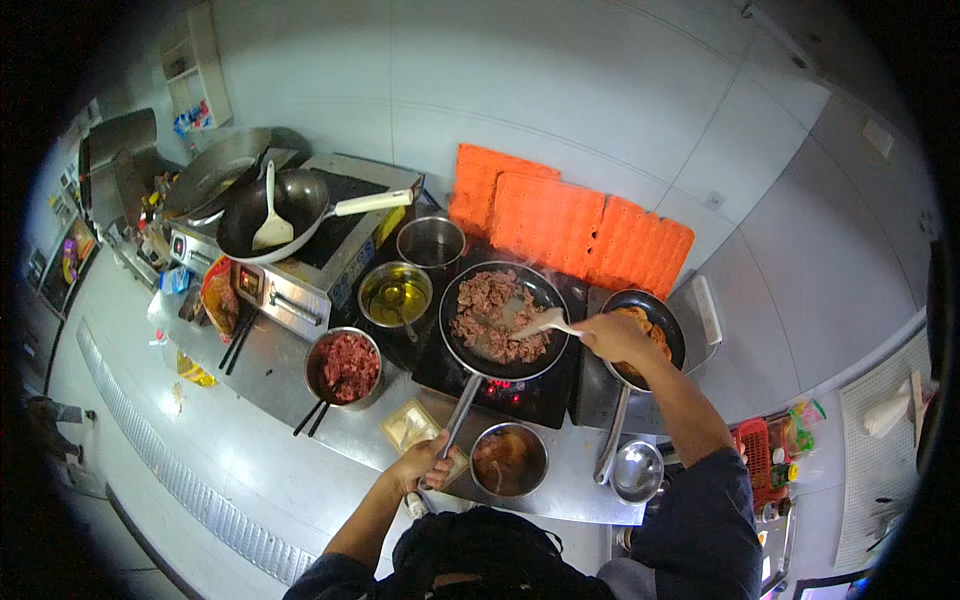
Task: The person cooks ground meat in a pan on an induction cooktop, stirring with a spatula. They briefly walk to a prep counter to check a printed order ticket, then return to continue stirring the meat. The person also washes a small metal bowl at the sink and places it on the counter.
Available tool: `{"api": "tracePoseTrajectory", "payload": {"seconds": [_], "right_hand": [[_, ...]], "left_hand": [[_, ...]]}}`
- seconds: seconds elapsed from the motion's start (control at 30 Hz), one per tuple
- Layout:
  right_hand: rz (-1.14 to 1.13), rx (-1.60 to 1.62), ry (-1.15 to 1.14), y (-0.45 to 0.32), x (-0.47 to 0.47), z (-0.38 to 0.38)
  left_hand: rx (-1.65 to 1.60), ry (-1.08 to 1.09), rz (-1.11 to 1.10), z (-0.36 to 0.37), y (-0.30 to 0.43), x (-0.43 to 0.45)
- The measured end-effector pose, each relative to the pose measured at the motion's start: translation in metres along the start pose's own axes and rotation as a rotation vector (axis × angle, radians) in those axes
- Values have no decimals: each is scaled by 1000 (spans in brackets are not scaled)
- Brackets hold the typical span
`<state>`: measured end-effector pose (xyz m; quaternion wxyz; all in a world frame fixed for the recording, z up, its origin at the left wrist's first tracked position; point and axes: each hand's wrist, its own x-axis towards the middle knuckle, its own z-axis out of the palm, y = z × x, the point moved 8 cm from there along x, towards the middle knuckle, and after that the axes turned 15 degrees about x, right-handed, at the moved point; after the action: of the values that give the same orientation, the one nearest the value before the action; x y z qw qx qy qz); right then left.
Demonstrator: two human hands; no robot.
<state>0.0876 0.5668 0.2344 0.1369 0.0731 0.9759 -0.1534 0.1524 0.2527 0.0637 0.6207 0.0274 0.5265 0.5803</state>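
Note:
My left hand [429,463] grips the metal handle of a black frying pan [504,367], which sits on an induction cooker [551,405]. Browned chopped meat [487,296] lies spread in the pan. My right hand [615,337] holds a pale spatula [546,321], its blade among the meat at the pan's right side. Under my right hand and forearm, a smaller frying pan [677,319] holds browned pieces of food [660,339]. Left of the middle pan stand a metal pot of raw red meat [346,367] with black chopsticks and a pot of yellow oil [405,296] with a ladle.
A metal bowl of brown liquid [510,459], an empty-looking metal bowl [637,471] and a yellowish tray [409,421] stand along the counter's near edge. Orange panels [551,221] lean on the wall. A wok [259,251] with a spatula rests at the left. A person [56,427] is partly visible far left.

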Motion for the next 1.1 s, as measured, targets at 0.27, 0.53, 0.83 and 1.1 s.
{"api": "tracePoseTrajectory", "payload": {"seconds": [0.27, 0.53, 0.83, 1.1], "right_hand": [[123, 92, 177, -1, 51, 41], [-147, 3, -1, -51, 85, 34], [-22, -106, 29, -30, 54, 34], [36, -88, -57, -3, 25, -7]], "left_hand": [[54, 65, -27, -4, 3, 19], [50, 39, -14, -9, -14, -4], [199, 220, 54, -18, 9, 20], [18, 27, 103, -14, 10, 31]]}}
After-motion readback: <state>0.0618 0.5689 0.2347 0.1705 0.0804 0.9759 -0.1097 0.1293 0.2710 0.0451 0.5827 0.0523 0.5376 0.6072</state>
